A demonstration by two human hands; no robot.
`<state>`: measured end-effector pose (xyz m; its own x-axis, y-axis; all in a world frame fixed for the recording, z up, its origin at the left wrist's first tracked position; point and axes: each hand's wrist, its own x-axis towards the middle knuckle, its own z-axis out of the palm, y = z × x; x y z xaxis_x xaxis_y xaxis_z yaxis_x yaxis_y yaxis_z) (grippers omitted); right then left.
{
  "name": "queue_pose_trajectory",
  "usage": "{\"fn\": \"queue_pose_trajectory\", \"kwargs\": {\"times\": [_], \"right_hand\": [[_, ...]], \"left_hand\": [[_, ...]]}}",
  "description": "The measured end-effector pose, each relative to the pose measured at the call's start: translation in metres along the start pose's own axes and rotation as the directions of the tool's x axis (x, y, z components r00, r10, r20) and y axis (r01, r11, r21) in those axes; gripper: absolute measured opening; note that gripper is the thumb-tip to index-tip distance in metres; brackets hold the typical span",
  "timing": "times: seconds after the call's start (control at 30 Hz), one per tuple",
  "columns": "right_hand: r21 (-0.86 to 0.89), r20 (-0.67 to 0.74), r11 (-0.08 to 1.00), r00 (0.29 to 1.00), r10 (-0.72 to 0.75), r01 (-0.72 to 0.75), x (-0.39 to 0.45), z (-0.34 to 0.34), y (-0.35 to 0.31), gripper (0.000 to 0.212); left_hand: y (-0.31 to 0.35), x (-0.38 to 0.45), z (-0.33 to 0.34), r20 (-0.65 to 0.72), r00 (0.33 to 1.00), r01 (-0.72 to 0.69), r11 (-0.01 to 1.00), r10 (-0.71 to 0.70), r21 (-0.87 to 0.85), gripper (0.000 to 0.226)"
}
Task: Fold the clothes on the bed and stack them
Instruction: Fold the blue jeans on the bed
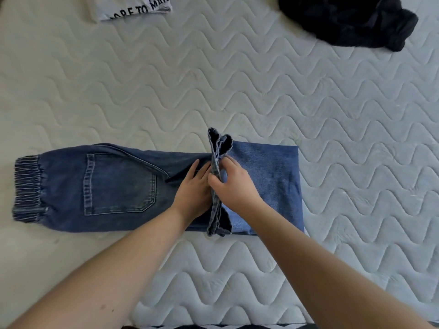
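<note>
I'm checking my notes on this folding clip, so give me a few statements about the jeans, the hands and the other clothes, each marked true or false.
1. The blue denim jeans lie on the white quilted mattress. True.
2. The right hand grips the jeans' raised hem ends. True.
3. The left hand holds the black crumpled garment. False: it rests on the jeans.
4. The white printed shirt lies on top of the jeans. False: it lies apart, at the far left.

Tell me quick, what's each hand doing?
Left hand: open, pressing flat on the jeans.
Right hand: gripping the jeans' leg hems.
</note>
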<state>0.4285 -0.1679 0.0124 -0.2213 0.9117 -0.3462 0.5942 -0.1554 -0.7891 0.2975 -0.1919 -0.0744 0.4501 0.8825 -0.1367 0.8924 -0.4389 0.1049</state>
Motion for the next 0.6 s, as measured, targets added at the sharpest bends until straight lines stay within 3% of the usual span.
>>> {"fn": "queue_pose_trajectory", "kwargs": {"times": [0.2,0.23,0.3,0.37,0.43,0.5,0.6], "right_hand": [[-0.013,0.01,1.0,1.0,-0.01,0.01,0.01,0.02,-0.01,0.015],[-0.019,0.007,1.0,1.0,-0.005,0.005,0.011,0.024,-0.011,0.016],[-0.021,-0.001,1.0,1.0,0.008,-0.008,0.013,0.033,-0.013,0.018],[-0.012,-0.007,1.0,1.0,0.012,-0.012,0.015,0.046,-0.016,0.019],[-0.008,-0.001,1.0,1.0,0.018,-0.018,0.017,0.062,-0.022,0.019],[-0.095,0.068,0.994,0.995,0.066,-0.06,0.023,0.079,-0.02,0.018],[-0.36,0.267,0.931,0.948,0.171,-0.067,0.026,0.092,-0.007,0.05]], "left_hand": [[-0.03,-0.03,-0.005,-0.114,0.982,-0.161,0.983,0.151,-0.085,0.045],[-0.039,-0.039,-0.006,-0.139,0.986,-0.116,0.983,0.096,-0.145,0.043],[-0.052,-0.058,-0.009,-0.188,0.972,0.06,0.92,-0.142,-0.388,0.035],[-0.061,-0.071,-0.017,-0.122,0.883,0.271,0.706,-0.452,-0.655,0.032],[-0.065,-0.075,-0.024,0.051,0.761,0.426,0.439,-0.646,-0.791,0.038],[-0.07,-0.073,-0.027,0.194,0.667,0.494,0.232,-0.72,-0.838,0.038],[-0.073,-0.066,-0.027,0.418,0.555,0.563,-0.044,-0.719,-0.825,0.025]]}}
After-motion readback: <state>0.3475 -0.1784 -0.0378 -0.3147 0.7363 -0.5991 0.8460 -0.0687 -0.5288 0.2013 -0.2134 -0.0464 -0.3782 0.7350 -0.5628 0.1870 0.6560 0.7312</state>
